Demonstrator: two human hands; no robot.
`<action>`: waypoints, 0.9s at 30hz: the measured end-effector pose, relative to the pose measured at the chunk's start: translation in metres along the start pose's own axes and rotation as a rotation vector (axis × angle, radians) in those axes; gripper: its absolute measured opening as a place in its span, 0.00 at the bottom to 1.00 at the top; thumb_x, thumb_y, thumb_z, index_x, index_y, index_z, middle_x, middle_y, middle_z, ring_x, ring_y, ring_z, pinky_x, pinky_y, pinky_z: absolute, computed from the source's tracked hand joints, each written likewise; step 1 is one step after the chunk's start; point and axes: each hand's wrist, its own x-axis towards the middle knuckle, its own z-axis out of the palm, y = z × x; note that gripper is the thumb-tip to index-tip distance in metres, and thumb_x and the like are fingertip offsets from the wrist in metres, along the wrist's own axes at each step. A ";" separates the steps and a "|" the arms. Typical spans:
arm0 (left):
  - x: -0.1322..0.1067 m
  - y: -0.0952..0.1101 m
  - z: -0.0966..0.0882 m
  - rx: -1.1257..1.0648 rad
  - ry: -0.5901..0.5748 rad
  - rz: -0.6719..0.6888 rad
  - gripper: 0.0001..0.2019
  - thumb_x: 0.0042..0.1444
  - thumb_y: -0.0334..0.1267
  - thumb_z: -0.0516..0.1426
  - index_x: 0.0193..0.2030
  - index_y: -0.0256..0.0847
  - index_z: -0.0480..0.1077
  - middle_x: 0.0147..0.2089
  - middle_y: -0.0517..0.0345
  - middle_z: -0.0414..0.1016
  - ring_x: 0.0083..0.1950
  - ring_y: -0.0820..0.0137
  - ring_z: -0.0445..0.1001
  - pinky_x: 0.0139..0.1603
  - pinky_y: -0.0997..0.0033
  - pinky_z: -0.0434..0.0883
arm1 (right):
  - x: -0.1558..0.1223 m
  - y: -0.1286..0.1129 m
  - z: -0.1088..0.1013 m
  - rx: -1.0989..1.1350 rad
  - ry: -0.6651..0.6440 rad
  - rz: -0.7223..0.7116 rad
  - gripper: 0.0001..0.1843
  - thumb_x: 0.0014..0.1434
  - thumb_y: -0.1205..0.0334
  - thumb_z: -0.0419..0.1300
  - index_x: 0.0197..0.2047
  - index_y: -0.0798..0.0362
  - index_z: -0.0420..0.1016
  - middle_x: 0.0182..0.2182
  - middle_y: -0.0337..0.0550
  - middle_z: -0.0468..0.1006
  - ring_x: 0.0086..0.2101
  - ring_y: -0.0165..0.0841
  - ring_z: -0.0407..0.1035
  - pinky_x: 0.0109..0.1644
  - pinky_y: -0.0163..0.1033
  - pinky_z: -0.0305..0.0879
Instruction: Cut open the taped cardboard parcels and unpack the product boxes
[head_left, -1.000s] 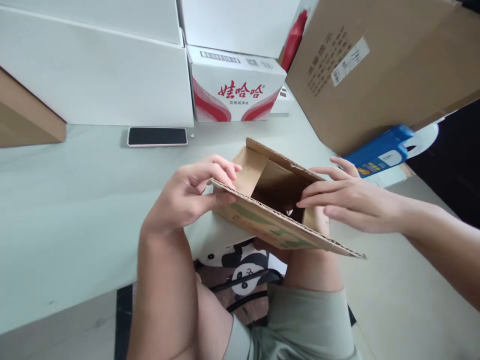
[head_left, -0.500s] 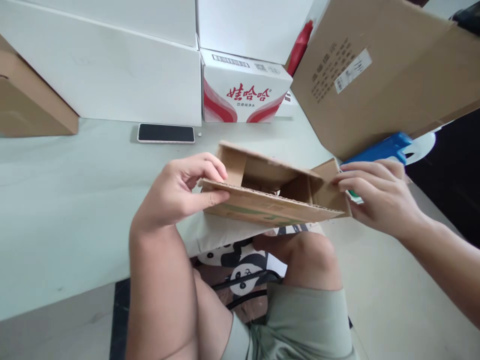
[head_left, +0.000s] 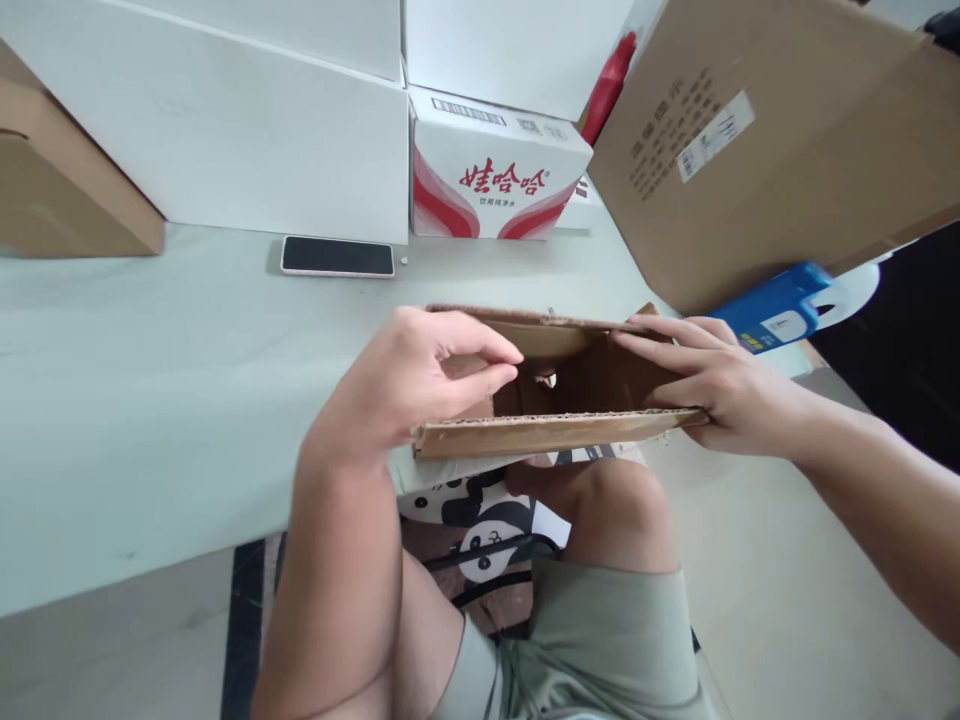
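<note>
Brown corrugated cardboard forms the open-topped rectangular box (head_left: 525, 437) between the person's two hands, at the near edge of a pale green-white table (head_left: 225, 380) and just above the knees. Its opening faces up toward the head camera, with the long near panel running almost level across the view. Whether its base rests on the table is hidden. A small bright patch shows deep inside, too small to identify.

The left hand (head_left: 427, 375) is at the box's left end, bent at the wrist, its thumb and forefinger tips nearly meeting over the opening. Nothing is seen between those tips, and whether the other fingers grip the cardboard cannot be told. The right hand (head_left: 709, 380) lies against the right end, fingers spread and reaching over the cardboard there; its thumb is hidden, so a firm grip cannot be confirmed.

Beyond the box, a flat black-screened phone with a pale rim (head_left: 337, 257) lies on the table near tall white boxes (head_left: 285, 140). Beside these stands a white carton with red curves and red Chinese lettering (head_left: 502, 190). To the right, a blue plastic bottle with a white label (head_left: 772, 312) is by a large brown cardboard carton (head_left: 795, 130).
</note>
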 end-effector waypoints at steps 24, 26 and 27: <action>0.011 -0.037 -0.003 -0.395 0.479 0.263 0.22 0.57 0.37 0.61 0.13 0.43 0.62 0.24 0.52 0.61 0.50 0.57 0.71 0.58 0.51 0.69 | -0.017 0.012 0.020 0.711 0.480 1.008 0.17 0.51 0.47 0.71 0.37 0.47 0.74 0.43 0.45 0.77 0.43 0.42 0.76 0.40 0.46 0.78; 0.011 -0.034 -0.003 -0.387 0.461 0.261 0.22 0.56 0.35 0.61 0.12 0.43 0.62 0.24 0.52 0.61 0.50 0.57 0.71 0.53 0.53 0.69 | -0.010 0.010 0.017 0.947 0.358 1.255 0.24 0.46 0.51 0.75 0.44 0.46 0.72 0.41 0.43 0.80 0.36 0.37 0.77 0.31 0.39 0.77; 0.010 -0.033 -0.003 -0.393 0.455 0.258 0.22 0.56 0.35 0.61 0.12 0.42 0.62 0.24 0.52 0.62 0.50 0.57 0.72 0.52 0.53 0.69 | -0.007 0.008 0.015 1.095 0.246 1.350 0.24 0.47 0.52 0.74 0.44 0.47 0.72 0.39 0.44 0.81 0.33 0.36 0.77 0.29 0.37 0.77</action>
